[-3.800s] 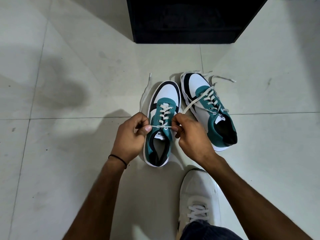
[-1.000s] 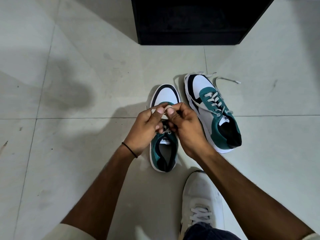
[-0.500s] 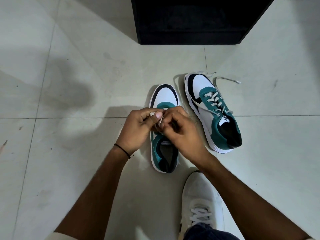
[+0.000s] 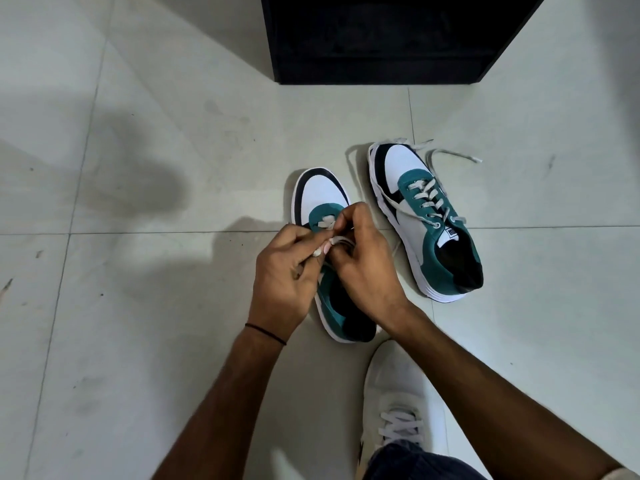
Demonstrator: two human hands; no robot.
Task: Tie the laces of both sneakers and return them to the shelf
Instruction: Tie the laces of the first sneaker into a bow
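Two teal, white and black sneakers stand on the tiled floor, toes pointing away from me. Over the left sneaker (image 4: 320, 192) both hands meet: my left hand (image 4: 284, 275) and my right hand (image 4: 367, 268) pinch its white laces (image 4: 337, 241) just above the tongue, fingers closed on the loops. My hands hide most of its lacing. The right sneaker (image 4: 426, 220) sits apart at the right, angled, its white laces (image 4: 450, 154) loose and trailing on the floor beyond the toe.
A black shelf unit (image 4: 388, 39) stands on the floor straight ahead, beyond the sneakers. My own white shoe (image 4: 398, 403) is planted at the bottom right, close to the left sneaker's heel. Pale floor tiles (image 4: 138, 306) spread all around.
Earlier each hand pulled a lace end sideways; since then both hands have come together over the left sneaker's tongue and keep working the lace loops, shifting slightly toward me.
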